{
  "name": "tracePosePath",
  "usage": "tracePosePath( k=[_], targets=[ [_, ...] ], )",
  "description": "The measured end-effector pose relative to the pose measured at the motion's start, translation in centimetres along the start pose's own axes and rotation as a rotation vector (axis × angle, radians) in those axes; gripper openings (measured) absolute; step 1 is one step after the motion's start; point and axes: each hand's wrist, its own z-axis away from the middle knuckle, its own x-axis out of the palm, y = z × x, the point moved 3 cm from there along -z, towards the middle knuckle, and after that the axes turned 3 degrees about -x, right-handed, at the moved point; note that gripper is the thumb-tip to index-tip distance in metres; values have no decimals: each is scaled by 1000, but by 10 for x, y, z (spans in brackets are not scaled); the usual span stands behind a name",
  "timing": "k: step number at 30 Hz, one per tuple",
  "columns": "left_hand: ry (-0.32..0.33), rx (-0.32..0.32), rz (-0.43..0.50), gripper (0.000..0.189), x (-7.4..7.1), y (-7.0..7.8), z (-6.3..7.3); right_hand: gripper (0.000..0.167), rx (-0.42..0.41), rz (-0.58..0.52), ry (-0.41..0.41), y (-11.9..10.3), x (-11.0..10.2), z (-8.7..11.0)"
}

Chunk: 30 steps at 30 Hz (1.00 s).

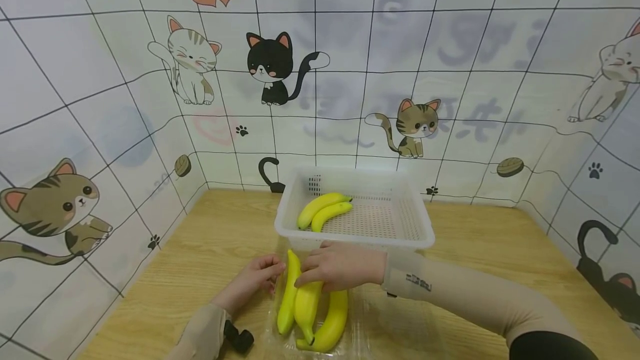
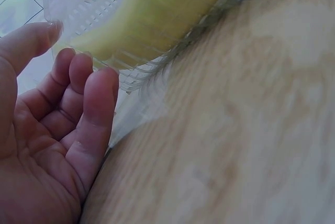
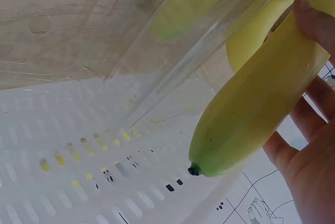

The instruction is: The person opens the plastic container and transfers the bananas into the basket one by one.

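Our R hand (image 1: 340,266) holds the middle banana (image 1: 306,307), b/w the left banana (image 1: 288,293) & the right banana (image 1: 337,321) at the clear box (image 1: 356,329). Our L hand (image 1: 257,278) pinches the box's left edge. Let's go slow, keep that edge steady & not squash the other 2. The white basket (image 1: 425,235) sits just past the box, so there's little room ahead; the surface (image 1: 220,238) has more on the left.
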Motion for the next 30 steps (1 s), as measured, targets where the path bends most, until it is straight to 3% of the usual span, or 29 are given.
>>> tracePosePath(
  k=[30],
  targets=[
    [25,-9,39,29,-1,-1,1,53,6,6,-9,-2,-18,7]
  ],
)
